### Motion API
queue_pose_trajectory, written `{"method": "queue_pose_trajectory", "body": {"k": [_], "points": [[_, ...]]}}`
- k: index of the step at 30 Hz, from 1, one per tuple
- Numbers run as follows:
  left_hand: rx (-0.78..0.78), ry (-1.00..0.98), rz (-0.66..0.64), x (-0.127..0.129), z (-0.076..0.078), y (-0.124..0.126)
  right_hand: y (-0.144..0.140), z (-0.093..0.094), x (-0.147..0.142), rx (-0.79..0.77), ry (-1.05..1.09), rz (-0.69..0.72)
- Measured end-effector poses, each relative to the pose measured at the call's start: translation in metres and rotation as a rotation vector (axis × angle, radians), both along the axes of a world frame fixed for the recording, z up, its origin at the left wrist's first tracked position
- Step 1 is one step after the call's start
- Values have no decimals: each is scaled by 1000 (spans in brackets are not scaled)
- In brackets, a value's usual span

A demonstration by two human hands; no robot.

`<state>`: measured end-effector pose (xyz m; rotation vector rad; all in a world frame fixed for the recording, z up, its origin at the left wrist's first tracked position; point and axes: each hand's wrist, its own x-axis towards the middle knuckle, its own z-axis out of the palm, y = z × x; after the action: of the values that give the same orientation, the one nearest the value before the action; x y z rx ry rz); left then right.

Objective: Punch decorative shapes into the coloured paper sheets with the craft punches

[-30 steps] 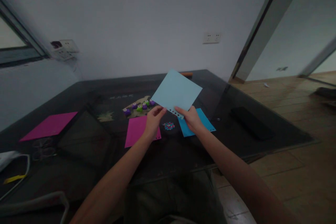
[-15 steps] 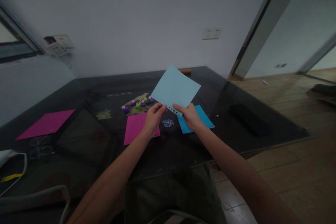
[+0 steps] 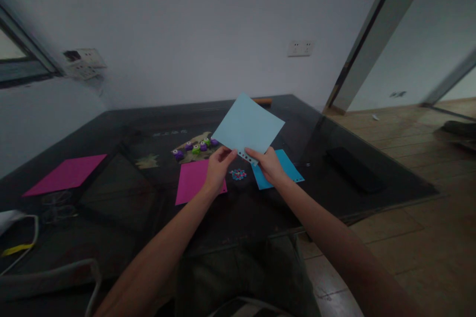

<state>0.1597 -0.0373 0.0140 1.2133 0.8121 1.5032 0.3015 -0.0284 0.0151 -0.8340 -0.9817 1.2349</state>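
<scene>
Now, step: I hold the light blue sheet (image 3: 248, 126) up over the middle of the table (image 3: 111, 129), its punched edge toward me.
Left hand (image 3: 216, 171): pinched shut on the sheet's lower edge.
Right hand (image 3: 268, 166): clamped on the same edge, beside the row of holes.
Below: pink sheet (image 3: 193, 181), darker blue sheet (image 3: 288, 168) and a little heap of punched dots (image 3: 238, 174); small punches (image 3: 193, 147) lie further back.
Next move, I judge: a steady grip and a fresh unpunched stretch of edge.
Change: hardly any since half a second ago; sheet and both hands sit almost as they were.

Dim and murky, soft blur, edges bowed, corners darkened
</scene>
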Motion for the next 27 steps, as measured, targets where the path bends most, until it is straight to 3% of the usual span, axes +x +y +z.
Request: {"method": "queue_pose_trajectory", "body": {"k": [27], "points": [[-37,19,65,-2,-4,3,-4,4,-1,-17,0,-12]]}}
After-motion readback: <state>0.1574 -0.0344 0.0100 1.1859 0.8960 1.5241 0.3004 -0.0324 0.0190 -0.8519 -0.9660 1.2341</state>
